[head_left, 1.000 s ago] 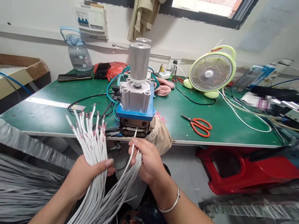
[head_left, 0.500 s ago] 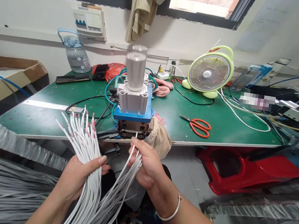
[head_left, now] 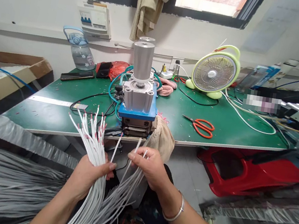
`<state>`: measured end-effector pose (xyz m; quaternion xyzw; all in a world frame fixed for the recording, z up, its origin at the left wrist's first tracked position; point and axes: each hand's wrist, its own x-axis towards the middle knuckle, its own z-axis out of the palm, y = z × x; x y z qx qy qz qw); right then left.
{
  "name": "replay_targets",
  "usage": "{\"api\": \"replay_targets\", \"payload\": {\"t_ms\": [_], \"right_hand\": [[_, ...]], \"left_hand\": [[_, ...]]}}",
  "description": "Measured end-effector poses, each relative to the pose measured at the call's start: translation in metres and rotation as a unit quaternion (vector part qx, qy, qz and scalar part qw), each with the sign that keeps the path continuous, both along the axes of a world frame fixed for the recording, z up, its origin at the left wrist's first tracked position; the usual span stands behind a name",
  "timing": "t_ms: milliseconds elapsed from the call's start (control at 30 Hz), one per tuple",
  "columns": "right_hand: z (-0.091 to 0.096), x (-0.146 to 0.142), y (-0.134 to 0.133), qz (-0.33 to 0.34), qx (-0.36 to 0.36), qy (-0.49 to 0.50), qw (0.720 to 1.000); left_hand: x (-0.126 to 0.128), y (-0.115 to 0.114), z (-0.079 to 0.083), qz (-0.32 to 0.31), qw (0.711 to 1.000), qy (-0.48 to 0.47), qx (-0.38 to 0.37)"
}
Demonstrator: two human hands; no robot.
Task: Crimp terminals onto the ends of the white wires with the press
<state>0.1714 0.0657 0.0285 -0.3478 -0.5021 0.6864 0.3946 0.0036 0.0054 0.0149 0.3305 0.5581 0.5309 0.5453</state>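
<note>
My left hand (head_left: 94, 173) is closed around a thick bundle of white cables (head_left: 95, 149), many with reddish tips fanning upward. One cable (head_left: 116, 147) stands apart from that bundle, leaning right beside my left thumb. In my right hand (head_left: 148, 165) is a looser bunch of white cables (head_left: 122, 191), and one cable end (head_left: 137, 146) is pinched upright between thumb and fingers. Just beyond both hands, at the table edge, stands a pneumatic press (head_left: 139, 99) with a metal cylinder on a blue plate. The pinched end lies a little short of its dark lower jaws (head_left: 136, 127).
On the green table (head_left: 176, 120) are orange-handled scissors (head_left: 203, 128), a green fan (head_left: 214, 73), a ruler (head_left: 51, 101), a phone (head_left: 77, 76) and a water bottle (head_left: 80, 53). A cloth bag (head_left: 163, 135) hangs beside the press. A red stool (head_left: 255, 174) is at right, bulk cables (head_left: 4, 183) at left.
My right hand has drawn the cable end back from the press. The press cylinder, blurred before, now looks sharp. One cable now stands out from the left bundle. The view has shifted slightly.
</note>
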Motion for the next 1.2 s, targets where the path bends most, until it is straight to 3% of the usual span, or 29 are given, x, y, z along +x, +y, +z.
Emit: {"api": "replay_targets", "payload": {"t_ms": [67,200,267,400,567,733,900,1000,1100,1200], "right_hand": [[-0.002,-0.002,0.001,0.001,-0.011,0.017,1.000],[-0.006,-0.009,0.001,0.066,-0.025,-0.005,0.997],[-0.005,-0.012,0.002,0.046,-0.034,0.013,0.998],[0.003,-0.016,0.010,-0.046,-0.110,0.096,0.988],[0.011,-0.018,0.020,-0.071,-0.190,0.161,0.966],[0.002,-0.014,0.021,-0.051,-0.141,0.166,0.975],[-0.006,0.000,0.014,0.031,-0.063,0.088,0.994],[-0.008,0.005,0.010,0.049,-0.065,0.108,0.991],[-0.010,0.002,0.005,0.053,-0.065,0.095,0.992],[-0.011,-0.008,-0.001,0.080,-0.010,0.015,0.997]], "left_hand": [[0.003,0.000,-0.001,-0.018,0.999,0.033,0.001],[0.009,0.000,-0.002,-0.059,0.996,0.069,0.001],[0.008,0.000,-0.001,-0.054,0.997,0.059,0.006],[-0.001,0.002,0.008,0.056,0.998,-0.033,-0.025],[-0.009,0.007,0.023,0.129,0.987,-0.095,-0.015],[-0.012,0.008,0.020,0.114,0.985,-0.121,-0.037],[-0.007,0.006,0.010,0.080,0.986,-0.132,-0.068],[-0.001,0.005,0.005,0.079,0.989,-0.112,-0.051],[0.003,0.005,0.001,0.022,0.999,-0.039,-0.012],[0.004,0.004,0.001,-0.055,0.994,0.088,0.027]]}}
